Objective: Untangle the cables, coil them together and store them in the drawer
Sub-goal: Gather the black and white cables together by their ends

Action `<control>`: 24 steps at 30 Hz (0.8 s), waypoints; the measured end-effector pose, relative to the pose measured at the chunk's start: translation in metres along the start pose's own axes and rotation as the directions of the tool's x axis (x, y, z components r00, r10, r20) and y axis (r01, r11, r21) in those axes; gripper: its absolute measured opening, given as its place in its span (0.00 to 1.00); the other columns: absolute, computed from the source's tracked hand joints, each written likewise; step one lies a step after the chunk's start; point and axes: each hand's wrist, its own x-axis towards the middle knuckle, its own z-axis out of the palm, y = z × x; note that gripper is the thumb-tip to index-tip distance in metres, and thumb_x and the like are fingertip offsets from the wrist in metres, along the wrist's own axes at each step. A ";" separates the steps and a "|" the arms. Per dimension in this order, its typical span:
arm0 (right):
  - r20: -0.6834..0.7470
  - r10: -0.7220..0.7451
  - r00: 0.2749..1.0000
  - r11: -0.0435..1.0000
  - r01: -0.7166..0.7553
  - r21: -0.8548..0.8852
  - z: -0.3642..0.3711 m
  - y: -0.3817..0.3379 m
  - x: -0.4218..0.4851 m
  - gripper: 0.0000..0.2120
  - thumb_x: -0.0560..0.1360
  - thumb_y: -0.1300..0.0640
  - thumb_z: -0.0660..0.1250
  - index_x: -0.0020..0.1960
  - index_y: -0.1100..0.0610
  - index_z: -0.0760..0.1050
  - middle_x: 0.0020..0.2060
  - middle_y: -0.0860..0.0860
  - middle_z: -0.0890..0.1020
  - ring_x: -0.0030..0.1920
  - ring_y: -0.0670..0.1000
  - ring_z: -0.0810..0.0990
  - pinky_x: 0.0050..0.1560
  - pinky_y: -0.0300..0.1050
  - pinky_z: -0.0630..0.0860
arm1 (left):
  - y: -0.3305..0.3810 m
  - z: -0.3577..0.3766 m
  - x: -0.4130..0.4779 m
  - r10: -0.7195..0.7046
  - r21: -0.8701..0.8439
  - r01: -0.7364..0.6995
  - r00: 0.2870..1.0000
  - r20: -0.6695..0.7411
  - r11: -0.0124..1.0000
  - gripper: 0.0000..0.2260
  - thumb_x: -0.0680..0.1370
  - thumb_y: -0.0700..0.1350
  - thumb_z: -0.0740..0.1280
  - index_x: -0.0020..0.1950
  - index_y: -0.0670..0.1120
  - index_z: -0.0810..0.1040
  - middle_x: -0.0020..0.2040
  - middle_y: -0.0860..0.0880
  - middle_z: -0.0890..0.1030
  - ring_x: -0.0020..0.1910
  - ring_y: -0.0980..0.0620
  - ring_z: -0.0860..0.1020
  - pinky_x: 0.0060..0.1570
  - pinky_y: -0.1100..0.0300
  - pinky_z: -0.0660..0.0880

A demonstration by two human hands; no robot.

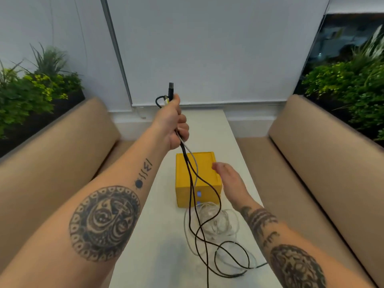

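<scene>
My left hand (173,123) is raised above the table and grips a bundle of cable ends, a black USB plug (171,88) sticking up out of the fist. Black cables (199,229) and a white cable (194,163) hang down from it in front of a yellow drawer box (204,161) and trail in loose loops on the white table (162,256). A tangle of pale cable (216,223) lies just before the box. My right hand (227,177) hovers with relaxed fingers beside the box's right edge, holding nothing.
Tan padded benches (52,163) run along both sides of the narrow table. Green plants (31,90) stand behind each bench. A white wall and blind close off the far end.
</scene>
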 end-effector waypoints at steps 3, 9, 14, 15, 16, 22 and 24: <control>0.194 -0.149 0.970 0.989 0.149 0.015 0.020 -0.086 0.014 0.28 0.77 0.31 0.57 0.63 0.51 0.76 0.53 0.45 0.84 0.57 0.44 0.81 0.58 0.44 0.74 | -0.013 0.008 0.007 0.013 0.018 -0.013 1.000 0.005 1.000 0.23 0.80 0.64 0.62 0.33 0.52 0.60 0.28 0.53 0.57 0.24 0.55 0.52 0.20 0.64 0.52; 0.290 -0.092 0.953 0.995 0.102 -0.019 0.051 -0.086 0.012 0.21 0.82 0.39 0.54 0.41 0.52 0.73 0.25 0.45 0.71 0.26 0.49 0.68 0.32 0.47 0.68 | -0.007 -0.009 0.015 0.033 -0.116 -0.047 0.992 -0.121 0.992 0.24 0.80 0.65 0.61 0.34 0.52 0.59 0.27 0.54 0.55 0.24 0.55 0.50 0.22 0.64 0.47; 0.427 0.051 0.903 0.994 -0.003 -0.112 0.042 -0.010 -0.011 0.20 0.85 0.45 0.51 0.40 0.54 0.68 0.25 0.44 0.66 0.27 0.47 0.63 0.29 0.42 0.61 | -0.015 -0.078 0.031 -0.023 -0.238 -0.071 0.928 -0.371 0.969 0.22 0.82 0.60 0.60 0.34 0.50 0.59 0.26 0.54 0.56 0.22 0.55 0.51 0.23 0.65 0.47; 0.454 0.106 0.885 0.988 -0.040 -0.152 0.038 0.005 -0.013 0.20 0.85 0.44 0.51 0.40 0.54 0.68 0.26 0.44 0.66 0.27 0.47 0.62 0.29 0.41 0.60 | -0.025 -0.092 0.033 -0.052 -0.259 -0.061 0.911 -0.409 0.964 0.22 0.83 0.59 0.59 0.33 0.50 0.59 0.25 0.53 0.55 0.21 0.55 0.51 0.23 0.65 0.47; 0.466 0.162 0.870 0.977 -0.076 -0.197 0.032 0.020 -0.015 0.21 0.84 0.42 0.52 0.40 0.53 0.68 0.26 0.44 0.67 0.27 0.47 0.62 0.29 0.41 0.60 | -0.036 -0.105 0.035 -0.083 -0.276 -0.048 0.892 -0.444 0.960 0.22 0.83 0.57 0.58 0.33 0.50 0.59 0.25 0.53 0.55 0.21 0.54 0.51 0.24 0.65 0.47; 0.396 0.305 0.866 0.874 -0.090 -0.477 -0.018 0.079 -0.018 0.24 0.82 0.36 0.55 0.35 0.51 0.68 0.25 0.45 0.69 0.26 0.48 0.65 0.33 0.43 0.63 | -0.083 -0.179 0.041 -0.218 -0.354 -0.015 0.763 -0.608 0.935 0.16 0.82 0.49 0.54 0.36 0.50 0.54 0.31 0.53 0.54 0.18 0.53 0.51 0.22 0.69 0.50; 0.386 0.314 0.867 0.865 -0.093 -0.494 -0.027 0.084 -0.018 0.25 0.81 0.36 0.56 0.35 0.53 0.67 0.24 0.47 0.69 0.25 0.48 0.64 0.31 0.44 0.63 | -0.102 -0.196 0.039 -0.293 -0.394 0.033 0.726 -0.622 0.919 0.13 0.80 0.45 0.54 0.36 0.49 0.56 0.30 0.53 0.56 0.16 0.53 0.53 0.22 0.70 0.53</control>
